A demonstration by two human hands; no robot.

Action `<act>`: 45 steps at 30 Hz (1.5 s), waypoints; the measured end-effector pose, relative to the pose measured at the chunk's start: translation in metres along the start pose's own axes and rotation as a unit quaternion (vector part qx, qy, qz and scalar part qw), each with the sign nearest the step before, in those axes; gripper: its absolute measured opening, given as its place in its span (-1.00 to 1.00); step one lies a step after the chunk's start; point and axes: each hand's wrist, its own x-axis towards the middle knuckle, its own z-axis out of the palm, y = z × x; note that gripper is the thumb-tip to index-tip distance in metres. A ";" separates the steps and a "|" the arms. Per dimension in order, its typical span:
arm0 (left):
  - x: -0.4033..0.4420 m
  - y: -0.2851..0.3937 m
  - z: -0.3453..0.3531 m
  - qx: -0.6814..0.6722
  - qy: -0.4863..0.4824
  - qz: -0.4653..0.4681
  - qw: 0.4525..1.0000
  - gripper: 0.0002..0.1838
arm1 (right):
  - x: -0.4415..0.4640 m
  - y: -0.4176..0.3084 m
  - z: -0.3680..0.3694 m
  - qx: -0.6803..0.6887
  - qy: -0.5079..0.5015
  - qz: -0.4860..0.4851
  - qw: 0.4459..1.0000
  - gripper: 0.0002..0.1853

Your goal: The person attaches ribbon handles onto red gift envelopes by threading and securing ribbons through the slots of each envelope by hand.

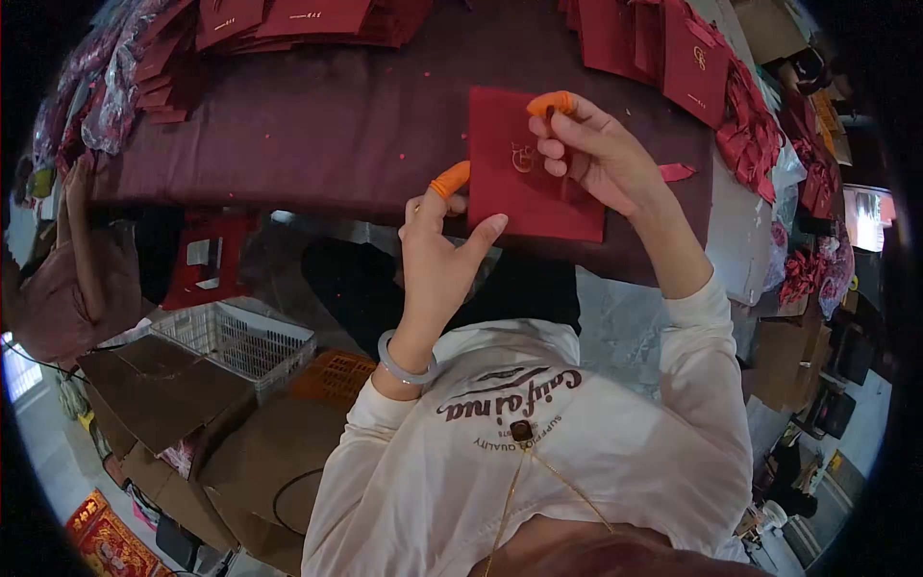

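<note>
A flat red paper piece (495, 197) with a gold emblem lies over the front edge of the cloth-covered table. My left hand (437, 236) grips its left side, thumb over the front, with the orange-capped index finger at the edge. Above its upper right part is my right hand (601, 154), closed in a pinch between the thumb and an orange-capped finger. Whatever is in that pinch is too small and dark to name. A short pink-red ribbon end (678, 172) shows just right of this hand.
Stacked red paper pieces (317, 21) lie along the far side, and more with gold emblems (697, 67) at the far right. Red ribbons (750, 130) heap at the right edge. Another person's arm (82, 236) is at left. A grey crate (240, 337) and cardboard boxes (154, 385) stand below.
</note>
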 end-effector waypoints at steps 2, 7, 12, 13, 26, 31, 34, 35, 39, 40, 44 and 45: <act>0.000 -0.002 0.000 -0.022 -0.003 0.006 1.000 -0.51 | -0.004 0.001 0.005 -0.229 -0.013 -0.020 0.973 -0.77; 0.001 -0.004 0.001 -0.086 0.013 -0.048 0.995 -0.48 | -0.009 0.015 0.025 -0.445 0.008 -0.115 0.888 -0.80; 0.001 -0.001 0.000 -0.113 0.029 -0.063 0.991 -0.49 | -0.008 0.028 0.025 -0.543 -0.044 -0.230 0.806 -0.84; 0.001 0.000 0.000 -0.100 0.024 -0.053 0.993 -0.51 | -0.008 0.028 0.026 -0.543 -0.046 -0.231 0.806 -0.84; 0.001 -0.009 0.007 -0.089 0.055 -0.021 0.994 -0.59 | -0.008 0.032 0.027 -0.569 -0.049 -0.221 0.790 -0.84; 0.000 -0.009 0.007 -0.102 0.047 -0.027 0.993 -0.59 | -0.008 0.031 0.028 -0.595 -0.062 -0.242 0.764 -0.84; 0.000 -0.006 0.005 -0.100 0.045 -0.033 0.993 -0.59 | -0.010 0.028 0.030 -0.595 -0.051 -0.192 0.779 -0.85; -0.001 -0.005 0.004 -0.100 0.044 -0.031 0.994 -0.59 | -0.010 0.028 0.029 -0.600 -0.059 -0.193 0.774 -0.85; -0.002 -0.005 0.005 -0.091 0.040 -0.031 0.995 -0.60 | -0.011 0.024 0.027 -0.610 -0.079 -0.180 0.768 -0.85; -0.002 -0.005 0.005 -0.086 0.040 -0.031 0.995 -0.59 | -0.011 0.023 0.026 -0.609 -0.079 -0.181 0.768 -0.85; -0.003 -0.007 0.005 -0.082 0.041 -0.026 0.996 -0.58 | -0.010 0.022 0.025 -0.630 -0.094 -0.181 0.749 -0.84; -0.003 -0.008 0.006 -0.082 0.040 -0.026 0.996 -0.58 | -0.010 0.022 0.026 -0.630 -0.095 -0.175 0.750 -0.84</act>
